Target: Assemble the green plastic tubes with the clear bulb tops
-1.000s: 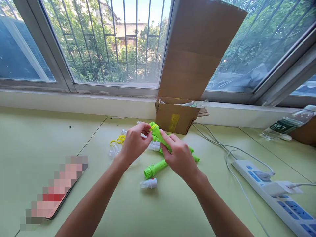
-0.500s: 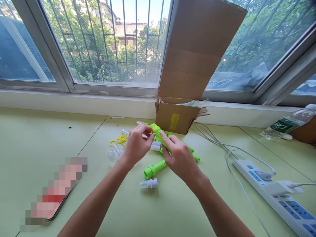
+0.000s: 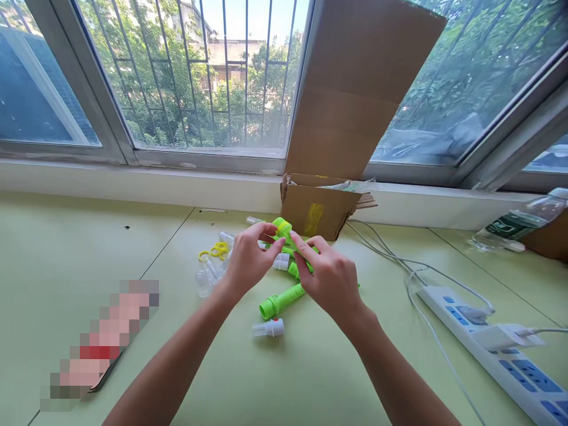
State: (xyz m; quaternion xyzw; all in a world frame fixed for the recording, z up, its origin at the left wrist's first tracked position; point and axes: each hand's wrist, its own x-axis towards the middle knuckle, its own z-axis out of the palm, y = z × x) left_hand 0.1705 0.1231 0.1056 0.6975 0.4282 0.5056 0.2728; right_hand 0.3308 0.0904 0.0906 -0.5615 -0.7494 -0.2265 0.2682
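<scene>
Pale green tabletop runs beneath a barred window. Just above it, in the middle, both hands hold a green tube (image 3: 284,229) of glossy plastic with a ribbed, threaded head. The right hand (image 3: 331,278) is closed around the shaft and hides most of it. The left hand (image 3: 248,260) is curled, its fingertips pinching at the head; what lies between them is hard to make out. Below lie a second threaded tube (image 3: 280,302) and a white connector (image 3: 268,328). To the left are yellow rings (image 3: 217,249) and clear caps (image 3: 204,279). Behind stands an open cardboard box (image 3: 315,212). A power strip (image 3: 501,352) is cut off at the right, and a pixelated flat object (image 3: 102,343) lies at the left.
</scene>
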